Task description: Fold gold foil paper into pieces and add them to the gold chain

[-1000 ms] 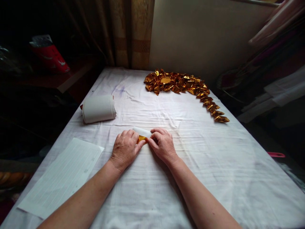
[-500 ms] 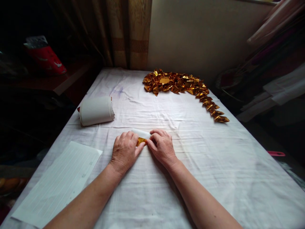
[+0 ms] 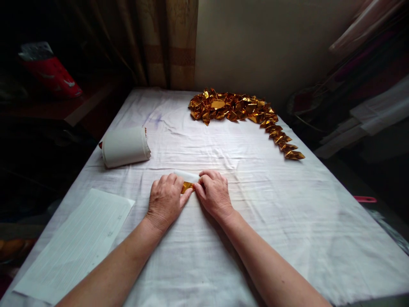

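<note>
A small piece of gold foil paper (image 3: 187, 186) with a white back lies on the cloth between my hands. Its white side shows along the far edge, and a gold strip is turned toward me. My left hand (image 3: 164, 197) is closed on its left end, fingers on top and thumb along the near edge. My right hand (image 3: 214, 192) pinches the right end, its thumb close to the left thumb. Both ends of the paper are hidden under the fingers.
A curled stack of white-backed paper (image 3: 126, 147) sits at the left, with a lined sheet (image 3: 78, 243) nearer me. Along the back right runs a chain of folded gold foil pieces (image 3: 236, 106). A red container (image 3: 53, 74) stands on a dark side table (image 3: 79, 113). Everything rests on white cloth (image 3: 179, 264).
The whole view has shifted slightly. Both hands keep their hold on the gold foil paper, with hardly any visible movement of the fingers.
</note>
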The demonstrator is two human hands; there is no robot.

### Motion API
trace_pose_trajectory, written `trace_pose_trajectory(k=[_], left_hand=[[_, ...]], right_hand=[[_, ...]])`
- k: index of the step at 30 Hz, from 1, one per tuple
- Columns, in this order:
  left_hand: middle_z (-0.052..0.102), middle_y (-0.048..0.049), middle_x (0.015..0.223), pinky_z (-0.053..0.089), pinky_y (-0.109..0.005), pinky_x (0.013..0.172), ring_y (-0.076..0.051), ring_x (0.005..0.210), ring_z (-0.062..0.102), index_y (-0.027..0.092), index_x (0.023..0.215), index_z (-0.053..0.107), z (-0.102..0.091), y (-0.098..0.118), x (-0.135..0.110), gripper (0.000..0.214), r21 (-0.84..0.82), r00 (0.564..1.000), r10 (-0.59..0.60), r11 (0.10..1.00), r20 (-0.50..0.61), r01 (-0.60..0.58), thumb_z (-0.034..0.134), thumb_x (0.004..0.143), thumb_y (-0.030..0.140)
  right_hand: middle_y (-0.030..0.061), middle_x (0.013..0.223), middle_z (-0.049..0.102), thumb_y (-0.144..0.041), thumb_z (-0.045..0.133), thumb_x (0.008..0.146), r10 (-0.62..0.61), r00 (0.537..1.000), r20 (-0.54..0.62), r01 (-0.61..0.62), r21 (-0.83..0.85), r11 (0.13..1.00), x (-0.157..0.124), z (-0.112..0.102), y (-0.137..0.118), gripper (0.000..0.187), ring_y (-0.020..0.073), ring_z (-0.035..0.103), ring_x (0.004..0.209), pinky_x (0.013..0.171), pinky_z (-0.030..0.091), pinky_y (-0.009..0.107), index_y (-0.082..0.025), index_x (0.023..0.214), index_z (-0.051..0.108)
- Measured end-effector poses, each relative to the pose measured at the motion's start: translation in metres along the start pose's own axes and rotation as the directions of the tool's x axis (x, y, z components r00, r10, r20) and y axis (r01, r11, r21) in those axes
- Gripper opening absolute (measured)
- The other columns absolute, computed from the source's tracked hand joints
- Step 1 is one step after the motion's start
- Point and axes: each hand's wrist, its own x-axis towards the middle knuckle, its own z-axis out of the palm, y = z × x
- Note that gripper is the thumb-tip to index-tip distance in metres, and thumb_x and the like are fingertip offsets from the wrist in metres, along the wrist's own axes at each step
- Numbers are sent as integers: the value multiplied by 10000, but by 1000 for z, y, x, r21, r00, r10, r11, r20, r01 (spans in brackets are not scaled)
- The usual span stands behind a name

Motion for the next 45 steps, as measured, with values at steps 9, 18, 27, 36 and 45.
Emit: trace_pose_trajectory(k=[9,18,27,36,45], left_hand=[[596,-83,891,351,-383,731,-272,885,520,191,892,585,0,1,-1,252,-19,1000,-19,1000,6,19,551,901,441],[600,-79,892,356,-388,737,-272,882,522,191,882,573,1,0,-1,230,-34,999,-30,999,11,31,575,888,421],[617,-80,882,393,-380,750,-257,875,538,193,861,589,2,-7,-2,214,-107,1000,-17,994,-16,15,532,916,392],[642,-34,1176,411,-398,975,-223,1117,556,296,1123,670,10,-65,-2,251,-438,974,228,873,-19,-213,583,892,347],[671,-32,994,442,-357,891,-195,960,582,281,1047,714,6,-57,1,218,-388,977,210,898,-35,-207,577,903,371]], right_hand=[[45,1025,648,-315,629,874,7,1000,-12,-6,19,1000,0,0,0,121,217,536,987,843,336,354,-217,814,590],[40,982,660,-155,534,890,6,997,-82,-2,48,999,0,3,5,107,204,541,956,813,353,334,-223,869,614],[46,967,684,-216,536,927,-309,950,-42,308,-9,951,-16,-6,1,189,186,549,866,794,397,322,-241,1009,705],[61,982,676,-300,652,842,-259,966,24,259,7,966,-13,-12,-7,218,219,566,914,838,421,358,-225,1043,696],[68,983,663,-349,685,830,-239,969,57,240,-11,971,-10,-12,-7,230,228,566,932,818,418,358,-215,1017,689]])
